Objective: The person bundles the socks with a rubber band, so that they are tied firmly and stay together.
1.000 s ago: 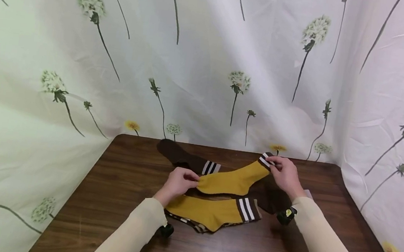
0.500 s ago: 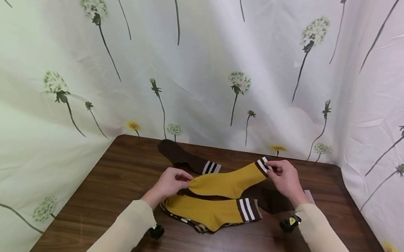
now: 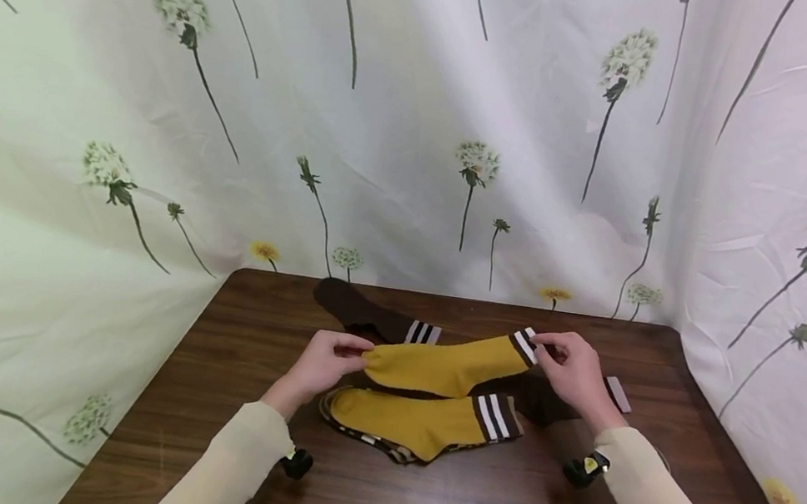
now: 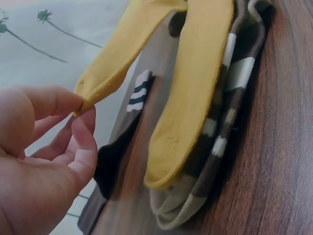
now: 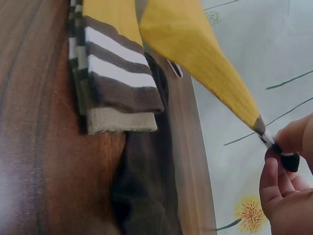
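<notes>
A yellow sock (image 3: 435,367) is stretched between both hands, lifted above the others. My left hand (image 3: 313,369) pinches its toe; the left wrist view shows thumb and fingertips meeting on the tip of the yellow sock (image 4: 117,54). My right hand (image 3: 575,377) pinches the brown-and-white striped cuff, bunched between the fingers in the right wrist view. Just in front, a second yellow sock (image 3: 405,420) lies flat on top of patterned socks (image 4: 215,147), its striped cuff (image 5: 120,68) pointing right.
On the wooden table (image 3: 198,445), a dark brown sock (image 3: 359,307) with a striped cuff lies at the back. Another dark sock (image 5: 146,181) lies at the right, partly behind the held sock and right hand. A white curtain (image 3: 405,118) with dandelion prints hangs behind the table.
My left hand has moved left with the toe of the held sock. The right hand has come slightly down with the cuff, and the sock now hangs more level. The lying socks look unmoved.
</notes>
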Tool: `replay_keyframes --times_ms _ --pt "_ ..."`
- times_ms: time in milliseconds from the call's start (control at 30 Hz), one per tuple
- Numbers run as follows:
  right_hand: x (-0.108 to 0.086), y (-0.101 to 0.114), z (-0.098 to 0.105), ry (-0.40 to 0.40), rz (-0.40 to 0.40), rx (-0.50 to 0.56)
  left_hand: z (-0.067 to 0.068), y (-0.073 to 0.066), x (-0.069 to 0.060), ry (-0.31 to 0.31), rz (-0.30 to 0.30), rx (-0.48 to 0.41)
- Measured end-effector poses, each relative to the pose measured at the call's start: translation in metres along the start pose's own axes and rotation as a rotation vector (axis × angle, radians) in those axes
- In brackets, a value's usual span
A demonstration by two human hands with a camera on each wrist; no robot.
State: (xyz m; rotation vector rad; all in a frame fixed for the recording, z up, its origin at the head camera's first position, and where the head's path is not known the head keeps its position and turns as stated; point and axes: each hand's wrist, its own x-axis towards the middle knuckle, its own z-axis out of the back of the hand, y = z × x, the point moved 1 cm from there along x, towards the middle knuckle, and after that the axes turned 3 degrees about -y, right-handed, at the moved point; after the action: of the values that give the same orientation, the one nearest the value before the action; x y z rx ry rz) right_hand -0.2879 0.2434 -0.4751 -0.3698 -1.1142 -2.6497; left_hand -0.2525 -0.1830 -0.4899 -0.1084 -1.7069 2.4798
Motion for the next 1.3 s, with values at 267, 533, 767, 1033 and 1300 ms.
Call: replay_keyframes --times_ms 267,533,767,1033,1300 --pt "-0.009 0.000 0.001 0.045 0.003 0.000 0.011 -0.003 -0.005 -0.002 0.053 -0.021" --pt "-0.022 0.008 0.004 0.076 0.025 0.008 0.018 -0.006 -0.016 -0.006 0.071 -0.047" --pt "-0.031 0.016 0.005 0.086 0.086 0.010 0.021 -0.003 -0.022 0.016 0.101 -0.180" --pt "-0.041 0.016 0.008 0.121 0.058 0.053 0.027 0.000 -0.031 0.034 0.091 -0.203" --pt "-0.051 0.018 0.008 0.157 0.047 0.155 0.032 0.000 -0.042 0.039 0.084 -0.149"
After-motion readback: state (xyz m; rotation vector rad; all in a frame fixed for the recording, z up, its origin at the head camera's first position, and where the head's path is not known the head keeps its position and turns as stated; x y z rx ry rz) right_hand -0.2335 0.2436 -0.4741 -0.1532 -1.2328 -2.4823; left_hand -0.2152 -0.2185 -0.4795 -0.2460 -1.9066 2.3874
